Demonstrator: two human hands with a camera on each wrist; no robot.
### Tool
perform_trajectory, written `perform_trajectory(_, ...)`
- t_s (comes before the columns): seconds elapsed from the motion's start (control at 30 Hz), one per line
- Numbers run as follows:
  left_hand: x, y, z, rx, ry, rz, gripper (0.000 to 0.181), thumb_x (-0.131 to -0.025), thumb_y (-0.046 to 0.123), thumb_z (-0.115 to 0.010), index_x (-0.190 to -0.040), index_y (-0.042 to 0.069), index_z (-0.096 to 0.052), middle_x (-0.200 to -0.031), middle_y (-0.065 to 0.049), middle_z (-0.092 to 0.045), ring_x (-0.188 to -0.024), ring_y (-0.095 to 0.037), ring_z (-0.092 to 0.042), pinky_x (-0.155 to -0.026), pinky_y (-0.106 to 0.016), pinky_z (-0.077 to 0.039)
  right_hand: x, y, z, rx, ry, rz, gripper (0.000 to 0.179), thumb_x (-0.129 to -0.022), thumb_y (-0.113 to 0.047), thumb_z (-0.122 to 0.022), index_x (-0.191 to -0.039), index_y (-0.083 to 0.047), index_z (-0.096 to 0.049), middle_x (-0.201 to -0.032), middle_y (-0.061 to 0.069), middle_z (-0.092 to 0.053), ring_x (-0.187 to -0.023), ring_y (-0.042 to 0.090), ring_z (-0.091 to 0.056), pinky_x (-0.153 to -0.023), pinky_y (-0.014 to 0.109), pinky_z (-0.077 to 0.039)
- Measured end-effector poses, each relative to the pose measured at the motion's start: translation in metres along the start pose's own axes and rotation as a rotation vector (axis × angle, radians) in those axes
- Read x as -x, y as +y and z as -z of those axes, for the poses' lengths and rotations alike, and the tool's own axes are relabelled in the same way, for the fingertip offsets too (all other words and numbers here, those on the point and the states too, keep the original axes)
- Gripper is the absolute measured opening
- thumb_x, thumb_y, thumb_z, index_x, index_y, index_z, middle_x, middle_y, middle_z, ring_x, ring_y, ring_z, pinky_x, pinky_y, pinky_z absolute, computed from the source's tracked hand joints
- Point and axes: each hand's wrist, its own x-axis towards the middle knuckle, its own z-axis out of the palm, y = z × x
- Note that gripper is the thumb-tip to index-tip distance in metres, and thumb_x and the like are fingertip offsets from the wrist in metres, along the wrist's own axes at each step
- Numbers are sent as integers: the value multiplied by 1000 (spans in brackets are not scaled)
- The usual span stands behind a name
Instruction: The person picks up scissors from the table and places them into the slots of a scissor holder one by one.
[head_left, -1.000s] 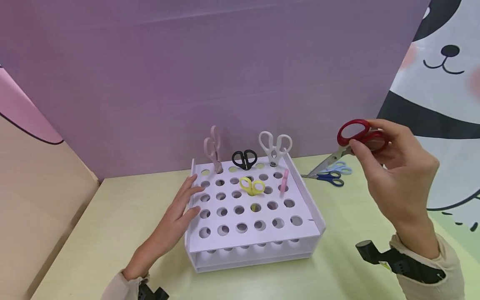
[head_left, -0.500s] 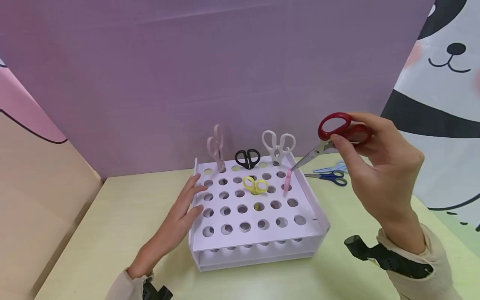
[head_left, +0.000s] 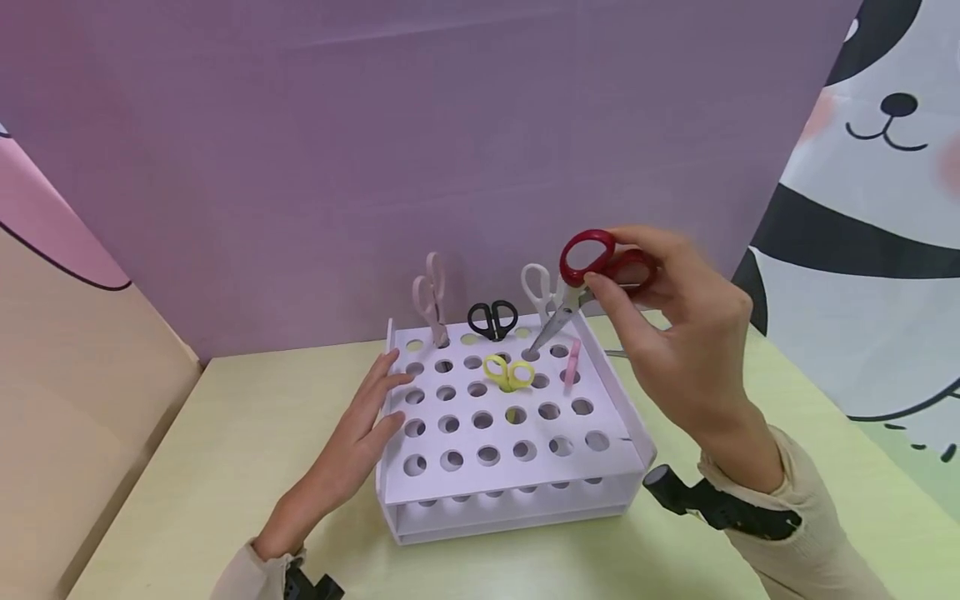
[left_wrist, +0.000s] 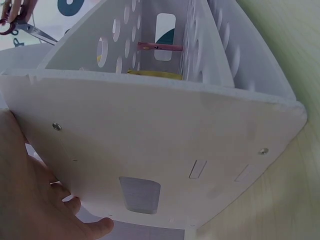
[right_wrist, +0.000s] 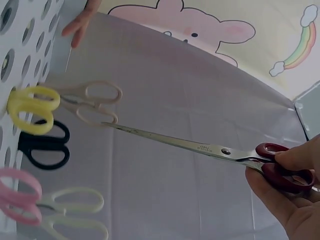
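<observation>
My right hand (head_left: pixel 678 325) pinches red-handled scissors (head_left: pixel 561 318) by the handles, thumb in front. The blades are closed together and slant down to the left, their tip over the holes at the back right of a white rack (head_left: pixel 472 480). In the right wrist view these scissors (right_wrist: pixel 200 148) show whole, apart from those in the rack. My left hand (head_left: pixel 352 437) rests against the rack's left side, its fingers over the top edge. Standing in holes are mauve scissors (head_left: pixel 435 323), black scissors (head_left: pixel 492 332), white scissors (head_left: pixel 545 308), yellow scissors (head_left: pixel 507 377) and pink scissors (head_left: pixel 572 365).
A pale wooden table (head_left: pixel 225 450) carries the rack. Behind it rises a purple backdrop (head_left: pixel 337 167), with a cartoon panel (head_left: pixel 877 217) to the right. A blade tip (head_left: pixel 617 353) shows right of the rack, the remainder hidden by my right hand.
My right hand has carried the red scissors leftward, from right of the rack to over its back right holes, now overlapping the white scissors in view. The left hand stays on the rack.
</observation>
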Motion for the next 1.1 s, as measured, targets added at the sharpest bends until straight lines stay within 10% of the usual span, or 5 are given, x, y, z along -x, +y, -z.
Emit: perform_trajectory(1.1, -1, -2, -3, -20, 8, 9, 42, -100, 13, -46, -141, 11, -50, -165, 0, -18, -154, -23, -4, -117, -64, -13, 25, 1, -108, -143, -243, -74, 38, -86, 0, -74, -122, -1, -62, -111, 12, -70, -93, 18, -71, -80, 25, -58)
